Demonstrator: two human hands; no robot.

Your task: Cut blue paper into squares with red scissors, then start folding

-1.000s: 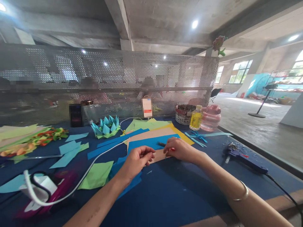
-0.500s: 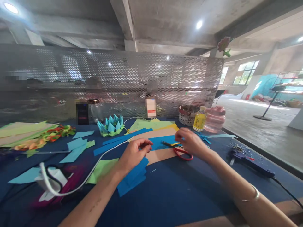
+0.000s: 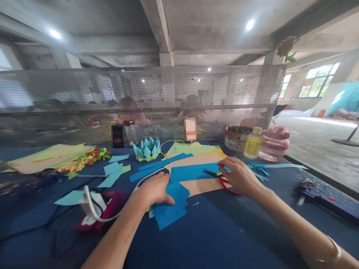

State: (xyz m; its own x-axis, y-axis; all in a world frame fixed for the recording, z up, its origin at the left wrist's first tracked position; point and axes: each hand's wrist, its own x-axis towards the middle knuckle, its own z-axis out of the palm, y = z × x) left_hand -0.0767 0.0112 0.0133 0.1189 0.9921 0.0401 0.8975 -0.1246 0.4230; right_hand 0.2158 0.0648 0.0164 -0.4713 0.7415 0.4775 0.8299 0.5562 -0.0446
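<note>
My left hand (image 3: 157, 189) rests on the stack of blue cut pieces (image 3: 171, 209), its thumb spread away from the fingers; the fingertips press down at the stack's upper edge. Over the right end of a blue strip (image 3: 193, 172) is my right hand (image 3: 238, 173), fingers bent and a little apart. Beneath it lie small yellow-and-black pliers (image 3: 214, 173) and red-handled scissors (image 3: 230, 189), their handles partly covered by the fingers. A peach sheet (image 3: 202, 186) shows below the blue strip. Light green pieces peek out under the left hand.
A blue-and-green pointed crown shape (image 3: 147, 150) stands behind. A yellow-labelled bottle (image 3: 252, 144), a pink jar (image 3: 274, 145) and a basket (image 3: 238, 138) are at the back right. A glue gun (image 3: 322, 198) lies right; a power strip (image 3: 97, 213) with white cable lies left.
The view has turned left, so everything appears farther right. My left hand has come down onto the blue pieces, its thumb opening out. The right hand has lowered over the pliers and scissors.
</note>
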